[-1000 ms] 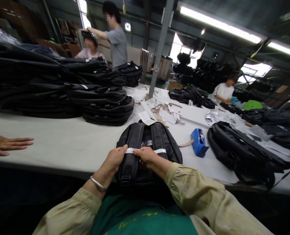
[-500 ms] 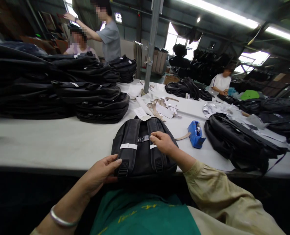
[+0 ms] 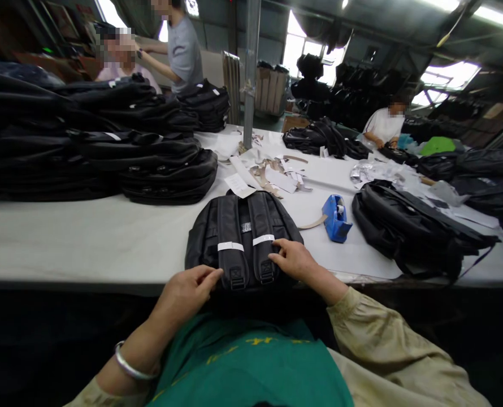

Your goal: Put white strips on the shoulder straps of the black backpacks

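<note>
— Where does the black fabric backpack lie?

— Strap side up at the near edge of the long pale bench, right in front of the person. Each of its two padded shoulder straps carries a white paper band: one band on the left strap, one on the right.

— And the hands?

— The left hand sits at the bag's lower left corner, fingers loosely apart and resting on the fabric, clamped on nothing. The right hand lies by the right strap, fingertips touching just below its band; whether they pinch the strap I cannot tell from this angle.

— How far along, would you say?

— Both straps look banded, so I judge the wrapping on this bag done. What seems left is to settle the bag and send it on, perhaps to the stack of flat black backpacks toward the bench's far left.

— Anything else about?

— A blue plastic tape dispenser right of the bag, paper scraps beyond it, and another black backpack toward the right edge, not banded as far as I can see.
</note>
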Demonstrator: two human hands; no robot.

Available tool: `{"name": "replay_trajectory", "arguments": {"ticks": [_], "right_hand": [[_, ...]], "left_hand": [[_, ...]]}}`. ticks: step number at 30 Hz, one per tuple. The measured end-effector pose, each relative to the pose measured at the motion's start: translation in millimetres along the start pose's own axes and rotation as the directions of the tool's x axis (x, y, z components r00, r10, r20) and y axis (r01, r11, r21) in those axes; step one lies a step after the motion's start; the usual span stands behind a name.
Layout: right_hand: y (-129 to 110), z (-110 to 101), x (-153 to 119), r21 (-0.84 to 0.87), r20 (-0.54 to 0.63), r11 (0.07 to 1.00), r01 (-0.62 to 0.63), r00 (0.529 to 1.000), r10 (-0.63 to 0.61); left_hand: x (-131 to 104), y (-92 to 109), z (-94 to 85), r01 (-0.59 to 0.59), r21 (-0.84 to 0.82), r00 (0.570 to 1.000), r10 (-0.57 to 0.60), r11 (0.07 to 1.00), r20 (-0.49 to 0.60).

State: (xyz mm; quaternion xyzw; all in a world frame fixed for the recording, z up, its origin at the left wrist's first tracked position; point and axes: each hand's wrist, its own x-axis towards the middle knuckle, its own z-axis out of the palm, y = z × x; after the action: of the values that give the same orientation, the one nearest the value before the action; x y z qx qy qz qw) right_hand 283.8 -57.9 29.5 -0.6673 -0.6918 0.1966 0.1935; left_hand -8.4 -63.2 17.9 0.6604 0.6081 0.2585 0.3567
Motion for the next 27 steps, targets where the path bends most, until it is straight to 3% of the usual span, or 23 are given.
{"name": "replay_trajectory", "arguments": {"ticks": [1,3,5,6,8,10,12,17,20,23,27], "right_hand": [[5.4,-3.0,1.1,0.014,-0.058,1.000,0.023,0.998,-0.022],[20.0,-11.9,0.2,0.027,-0.206,0.996,0.088,0.975,-0.080],[36.2,-21.2,-6.0,0.007,-0.273,0.976,0.219,0.939,-0.209],[43.8,-24.7,-10.9,-0.019,-0.240,0.952,0.307,0.923,-0.302],[55.9,-27.1,-22.0,-0.097,-0.067,0.879,0.468,0.878,-0.474],[62.9,-23.6,-30.3,-0.196,0.111,0.815,0.546,0.838,-0.534],[64.8,-17.0,-31.0,-0.286,0.186,0.776,0.563,0.827,-0.531],[56.2,-5.3,-1.5,-0.328,0.185,0.700,0.634,0.770,-0.611],[49.9,3.1,16.7,-0.395,0.160,0.656,0.643,0.752,-0.640],[49.0,15.8,23.7,-0.456,0.151,0.577,0.678,0.698,-0.700],[56.6,26.0,21.1,-0.483,0.081,0.492,0.724,0.597,-0.798]], "left_hand": [[-1.3,-6.4,-7.7,-0.042,0.053,0.992,0.048,0.998,-0.115],[-8.0,-22.3,-22.6,-0.098,0.136,0.937,0.137,0.986,-0.320],[-19.0,-39.2,-31.0,-0.206,0.228,0.891,0.279,0.952,-0.358],[-24.6,-46.7,-31.3,-0.284,0.273,0.878,0.364,0.919,-0.312],[-31.6,-58.3,-25.2,-0.441,0.352,0.841,0.517,0.826,-0.161],[-27.7,-64.6,-14.6,-0.530,0.423,0.797,0.602,0.735,-0.047],[-11.5,-65.7,-6.3,-0.564,0.471,0.769,0.639,0.678,0.001],[44.9,-46.8,-9.6,-0.589,0.532,0.744,0.665,0.608,0.063],[59.1,-31.3,-12.5,-0.590,0.622,0.713,0.694,0.515,0.103],[60.0,-29.5,-5.7,-0.649,0.644,0.642,0.745,0.405,0.178],[54.4,-45.1,5.7,-0.739,0.588,0.530,0.823,0.329,0.205]]}}
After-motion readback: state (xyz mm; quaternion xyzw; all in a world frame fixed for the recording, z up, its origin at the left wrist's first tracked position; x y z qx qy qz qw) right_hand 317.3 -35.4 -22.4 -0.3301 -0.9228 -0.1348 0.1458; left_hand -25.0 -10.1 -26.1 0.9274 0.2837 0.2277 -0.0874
